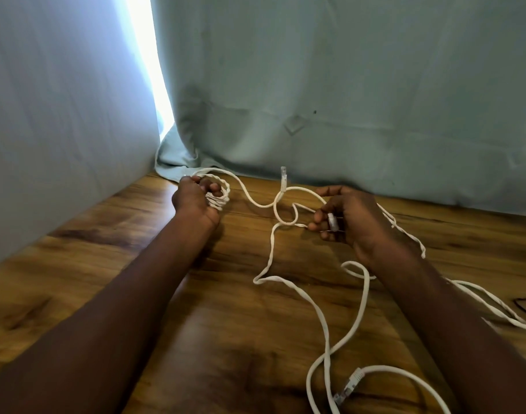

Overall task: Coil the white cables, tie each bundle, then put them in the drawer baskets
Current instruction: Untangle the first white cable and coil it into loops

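A: Where is the white cable (pixel 288 286) right now?

B: Spread over the wooden table (pixel 91 264). One end is wound into a small coil (pixel 221 194) at the left hand (pixel 193 200), whose fingers are curled round the turns and grip them. The coil's loops stand roughly upright, their opening facing right.

A: And the other hand?

B: The right hand (pixel 350 216) pinches the cable between thumb and fingertips, with a pale connector (pixel 332 221) showing inside the curled fingers. I cannot tell which cable that connector belongs to.

A: How does the cable run between the hands?

B: From the coil it dips and rises in a wave to the right, then forms a loose crossed loop just left of the right hand. A clear plug (pixel 283 178) stands at the top of that loop, pointing up towards the pale green curtain (pixel 345 85).

A: And the rest?

B: It trails toward the near edge in long bends. A second plug (pixel 350 385) lies flat near the bottom, its long axis slanting from upper right to lower left. More white strands run out to the right beyond the right forearm.
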